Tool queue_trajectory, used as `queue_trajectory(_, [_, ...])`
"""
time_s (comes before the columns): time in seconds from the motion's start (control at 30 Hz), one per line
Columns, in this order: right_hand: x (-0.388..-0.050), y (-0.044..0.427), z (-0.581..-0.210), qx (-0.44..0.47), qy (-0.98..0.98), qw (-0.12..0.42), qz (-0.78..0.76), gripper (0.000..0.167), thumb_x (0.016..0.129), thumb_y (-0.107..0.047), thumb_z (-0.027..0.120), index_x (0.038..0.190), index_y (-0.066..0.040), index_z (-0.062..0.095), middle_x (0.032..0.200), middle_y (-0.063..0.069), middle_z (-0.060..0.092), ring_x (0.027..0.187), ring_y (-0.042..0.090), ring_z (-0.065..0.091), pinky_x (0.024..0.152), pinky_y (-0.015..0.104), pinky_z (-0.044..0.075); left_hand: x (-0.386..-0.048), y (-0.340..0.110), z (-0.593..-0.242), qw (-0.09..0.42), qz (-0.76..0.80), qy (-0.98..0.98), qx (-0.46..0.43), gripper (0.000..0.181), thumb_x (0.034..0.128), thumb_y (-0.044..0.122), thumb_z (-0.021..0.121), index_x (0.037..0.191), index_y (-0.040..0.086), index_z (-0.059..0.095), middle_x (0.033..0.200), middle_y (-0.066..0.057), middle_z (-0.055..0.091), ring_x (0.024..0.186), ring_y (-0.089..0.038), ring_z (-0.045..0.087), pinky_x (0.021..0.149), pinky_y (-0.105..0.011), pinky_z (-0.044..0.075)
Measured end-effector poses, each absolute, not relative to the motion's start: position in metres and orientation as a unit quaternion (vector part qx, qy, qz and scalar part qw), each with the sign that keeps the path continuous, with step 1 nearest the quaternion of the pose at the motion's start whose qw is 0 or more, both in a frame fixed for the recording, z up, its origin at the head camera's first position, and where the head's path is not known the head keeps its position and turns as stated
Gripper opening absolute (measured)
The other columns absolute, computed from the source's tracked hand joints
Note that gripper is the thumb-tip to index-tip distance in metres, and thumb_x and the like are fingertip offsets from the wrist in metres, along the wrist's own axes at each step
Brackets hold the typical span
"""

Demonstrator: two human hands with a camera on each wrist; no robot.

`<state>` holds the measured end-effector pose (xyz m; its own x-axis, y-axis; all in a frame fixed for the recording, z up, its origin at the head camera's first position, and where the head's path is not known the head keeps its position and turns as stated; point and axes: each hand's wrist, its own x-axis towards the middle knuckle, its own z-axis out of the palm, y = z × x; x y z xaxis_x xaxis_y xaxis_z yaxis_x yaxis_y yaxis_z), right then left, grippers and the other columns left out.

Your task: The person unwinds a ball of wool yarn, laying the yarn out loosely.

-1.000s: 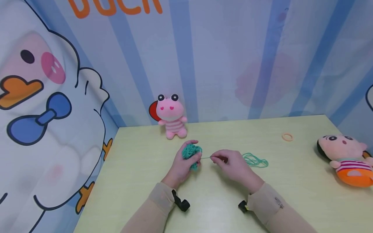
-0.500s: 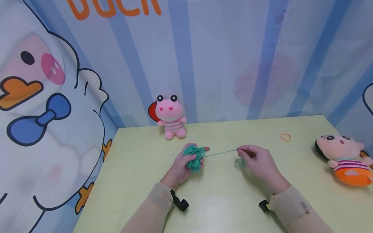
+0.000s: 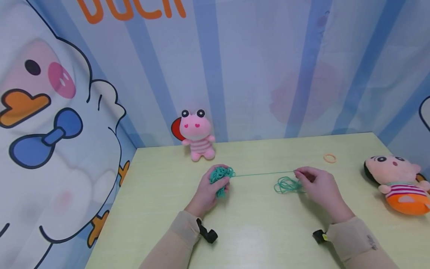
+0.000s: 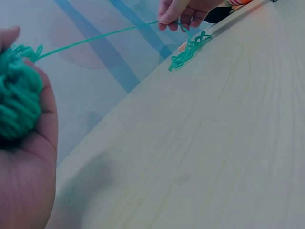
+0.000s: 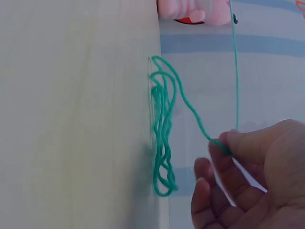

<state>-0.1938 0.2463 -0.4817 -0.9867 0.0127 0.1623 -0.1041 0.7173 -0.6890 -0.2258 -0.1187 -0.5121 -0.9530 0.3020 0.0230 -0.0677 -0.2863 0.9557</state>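
Observation:
In the head view the left hand point(image 3: 209, 192) grips a bundle of green yarn point(image 3: 220, 175), thumb across its front. A taut strand point(image 3: 262, 174) runs right from the bundle to the right hand point(image 3: 322, 190), whose thumb and forefinger pinch it. Loose loops of yarn point(image 3: 287, 185) lie on the table just left of the right hand. The right wrist view shows the pinched strand point(image 5: 237, 86) and a length trailing from the fingertips down to the loops point(image 5: 163, 138). The bundle point(image 4: 19, 95) fills the left palm in the left wrist view.
A pink striped plush toy point(image 3: 198, 136) sits at the table's back edge, behind the left hand. To the right lies a doll point(image 3: 401, 186) in orange, with a small orange ring point(image 3: 330, 158) further back. A printed curtain point(image 3: 248, 74) stands behind the table point(image 3: 154, 209).
My right hand has moved well to the right, and the strand between the hands has lengthened. The left hand stays nearly in place, its bundle slightly turned. The loose loops have shifted a little.

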Motion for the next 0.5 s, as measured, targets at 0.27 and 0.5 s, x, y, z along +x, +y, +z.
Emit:
queue_trajectory(0.27, [-0.197, 0.265, -0.487, -0.021, -0.94, 0.042, 0.338, 0.037, 0.11, -0.035, 0.066, 0.126, -0.005, 0.08, 0.12, 0.022, 0.08, 0.102, 0.036, 0.074, 0.077, 0.036, 0.055, -0.227, -0.119, -0.51, 0.109, 0.828, 0.548, 0.056, 0.04, 0.1182, 0.047, 0.044, 0.14, 0.017, 0.06, 0.105, 0.006, 0.064, 0.078, -0.008, 0.056, 0.064, -0.019, 0.05])
queue_trajectory(0.5, [-0.198, 0.273, -0.489, -0.034, -0.949, -0.013, 0.314, 0.039, 0.109, -0.031, 0.065, 0.129, 0.0, 0.077, 0.13, 0.027, 0.077, 0.12, 0.05, 0.07, 0.097, 0.063, 0.057, -0.229, -0.12, -0.509, 0.12, 0.835, 0.532, 0.071, 0.036, 0.1137, 0.019, 0.053, 0.147, 0.005, 0.053, 0.113, 0.0, 0.062, 0.086, -0.011, 0.064, 0.075, -0.022, 0.061])
